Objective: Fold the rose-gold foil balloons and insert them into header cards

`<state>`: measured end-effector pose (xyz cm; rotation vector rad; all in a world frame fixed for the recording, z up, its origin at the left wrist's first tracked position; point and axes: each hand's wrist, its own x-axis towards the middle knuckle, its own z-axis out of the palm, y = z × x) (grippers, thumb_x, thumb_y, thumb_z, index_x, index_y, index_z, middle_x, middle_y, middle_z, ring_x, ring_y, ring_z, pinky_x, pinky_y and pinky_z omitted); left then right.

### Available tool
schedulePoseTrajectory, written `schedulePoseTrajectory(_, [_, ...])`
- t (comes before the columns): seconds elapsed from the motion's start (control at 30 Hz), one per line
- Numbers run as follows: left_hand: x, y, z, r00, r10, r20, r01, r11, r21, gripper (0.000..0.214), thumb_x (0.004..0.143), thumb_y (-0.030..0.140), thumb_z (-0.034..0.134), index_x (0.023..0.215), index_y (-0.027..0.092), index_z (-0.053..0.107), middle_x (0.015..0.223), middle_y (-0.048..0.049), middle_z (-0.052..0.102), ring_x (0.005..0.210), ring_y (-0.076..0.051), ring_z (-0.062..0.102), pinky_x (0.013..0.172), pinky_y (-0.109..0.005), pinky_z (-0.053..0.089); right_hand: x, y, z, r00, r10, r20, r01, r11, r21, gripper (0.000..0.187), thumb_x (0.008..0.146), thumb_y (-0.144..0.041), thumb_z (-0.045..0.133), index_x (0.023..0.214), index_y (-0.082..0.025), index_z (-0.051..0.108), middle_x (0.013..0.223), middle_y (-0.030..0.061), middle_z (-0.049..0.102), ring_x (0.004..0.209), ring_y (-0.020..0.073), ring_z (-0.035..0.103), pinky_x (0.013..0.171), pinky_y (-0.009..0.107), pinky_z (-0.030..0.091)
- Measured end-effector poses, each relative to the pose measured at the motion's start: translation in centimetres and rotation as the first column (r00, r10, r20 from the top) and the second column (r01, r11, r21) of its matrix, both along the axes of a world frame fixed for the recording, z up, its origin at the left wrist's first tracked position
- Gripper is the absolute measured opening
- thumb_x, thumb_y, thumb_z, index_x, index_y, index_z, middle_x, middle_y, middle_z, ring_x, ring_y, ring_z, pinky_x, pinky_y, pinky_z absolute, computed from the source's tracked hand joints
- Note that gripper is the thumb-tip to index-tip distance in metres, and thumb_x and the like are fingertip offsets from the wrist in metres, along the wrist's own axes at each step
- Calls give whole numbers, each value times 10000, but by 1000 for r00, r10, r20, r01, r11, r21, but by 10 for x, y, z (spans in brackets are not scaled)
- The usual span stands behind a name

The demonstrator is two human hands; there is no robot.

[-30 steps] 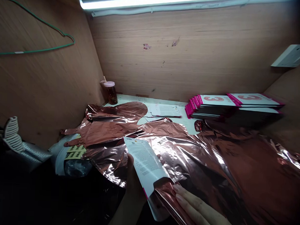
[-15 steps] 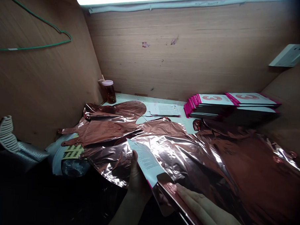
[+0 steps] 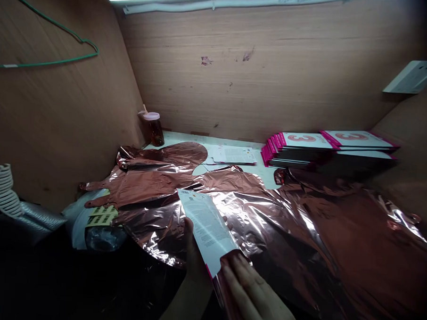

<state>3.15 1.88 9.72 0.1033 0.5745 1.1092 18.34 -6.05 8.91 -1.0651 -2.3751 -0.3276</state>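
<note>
My left hand (image 3: 193,253) is closed around a white printed packaging sleeve (image 3: 205,225) with a pink edge, thumb along its left side; the fingers behind are mostly hidden. At the sleeve's near end is a folded rose-gold foil balloon (image 3: 225,297), partly inside the opening. My right hand (image 3: 252,294) grips the balloon, fingers laid along its top at the opening, its thumb out of sight. Beneath the hands, flat rose-gold foil balloons (image 3: 155,190) are spread over the table.
Stacked packs marked 3 (image 3: 299,140) stand at the back right. More white sleeves (image 3: 235,155) lie at the back middle, near a lidded drink cup (image 3: 154,129). A clear plastic-wrapped bundle (image 3: 104,235) sits at the left edge. Wooden walls enclose the table.
My right hand has moved left and forward with the folded balloon, its fingertips now at the sleeve's opening. More of the sleeve's printed face shows, and it lies flatter toward the camera.
</note>
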Motion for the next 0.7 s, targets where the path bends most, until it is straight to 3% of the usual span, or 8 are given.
schedulePoseTrajectory(0.13, [-1, -5, -12, 998, 24, 66, -21, 999, -43, 893, 665, 774, 639, 1304, 158, 542, 1027, -128, 679, 795, -259, 659, 771, -410, 531, -6, -5, -5, 994, -31, -109, 23, 997, -67, 577, 986, -153, 389, 1535, -99, 219, 1370, 159, 554, 1269, 244, 529, 1030, 314, 482])
schedulePoseTrajectory(0.23, [-1, -4, -22, 998, -28, 63, 33, 995, -90, 912, 659, 789, 628, 1325, 173, 532, 1103, -138, 669, 854, -288, 670, 791, -446, 536, -24, -10, -12, 975, -97, -202, 91, 995, -40, 585, 989, -186, 395, 1540, -105, 214, 1331, 157, 592, 1246, 257, 555, 1030, 330, 486])
schedulePoseTrajectory(0.3, [-2, -3, -24, 995, -69, 67, 76, 992, -98, 903, 653, 798, 619, 1313, 186, 548, 1139, -136, 665, 923, -315, 670, 820, -463, 537, -34, -9, -20, 952, -141, -271, 138, 990, -32, 571, 985, -202, 403, 1532, -116, 262, 1308, 157, 614, 1224, 271, 578, 1022, 354, 497])
schedulePoseTrajectory(0.43, [1, -9, -23, 989, -81, 121, 87, 995, -53, 840, 673, 761, 631, 1211, 116, 623, 1088, -154, 683, 1014, -339, 651, 954, -467, 496, -31, 5, -37, 948, -67, -310, 57, 998, -40, 427, 958, -229, 455, 1377, -209, 534, 1250, 130, 655, 1150, 293, 630, 960, 410, 544])
schedulePoseTrajectory(0.53, [14, -21, -27, 991, -72, 115, 80, 995, -64, 815, 643, 758, 660, 1097, 81, 668, 995, -154, 696, 1004, -352, 649, 961, -475, 485, -21, 9, -44, 926, -182, -331, 110, 968, -224, 347, 947, -251, 464, 1259, -229, 617, 1260, 143, 634, 1134, 297, 629, 890, 406, 579])
schedulePoseTrajectory(0.6, [25, -29, -31, 987, -129, 101, 135, 989, -63, 840, 610, 777, 666, 1076, 77, 675, 999, -167, 694, 992, -367, 648, 911, -487, 499, -15, 5, -47, 908, -266, -323, 133, 915, -380, 332, 955, -259, 420, 1197, -217, 643, 1073, 139, 694, 963, 265, 688, 754, 349, 614])
schedulePoseTrajectory(0.7, [30, -27, -31, 979, -190, 79, 192, 981, -21, 829, 615, 752, 682, 1078, 65, 668, 975, -180, 693, 961, -356, 650, 870, -466, 503, -8, -2, -48, 901, -295, -319, 111, 866, -488, 286, 944, -243, 423, 1061, -211, 683, 815, 102, 691, 726, 233, 683, 600, 306, 595])
